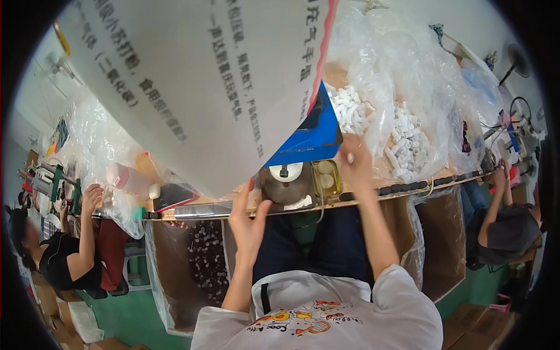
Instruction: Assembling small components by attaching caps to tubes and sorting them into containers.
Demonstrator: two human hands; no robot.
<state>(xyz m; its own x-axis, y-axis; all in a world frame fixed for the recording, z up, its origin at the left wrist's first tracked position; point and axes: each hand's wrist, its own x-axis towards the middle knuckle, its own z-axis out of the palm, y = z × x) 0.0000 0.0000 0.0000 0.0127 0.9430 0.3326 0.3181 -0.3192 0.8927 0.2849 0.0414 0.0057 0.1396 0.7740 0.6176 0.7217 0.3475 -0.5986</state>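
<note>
At the front edge of the workbench, my left hand (246,224) is raised with thumb and fingers apart, and nothing shows between them. Just right of it stands a small bench machine with a blue housing (309,137), a black bolt head (284,171) and a round metal base (289,192). My right hand (356,160) is closed beside the housing, with a small white plastic piece (350,157) at its fingers. Beyond that hand lies a heap of small white plastic pieces (350,111). A yellowish tray (337,185) with round pale things sits between machine and hand.
A large printed white sheet (192,87) hides much of the upper view. Clear plastic sheeting surrounds a second white heap (408,143). A pink bottle (125,178) stands left. Lined cartons (166,262) flank my legs. One person works at each side.
</note>
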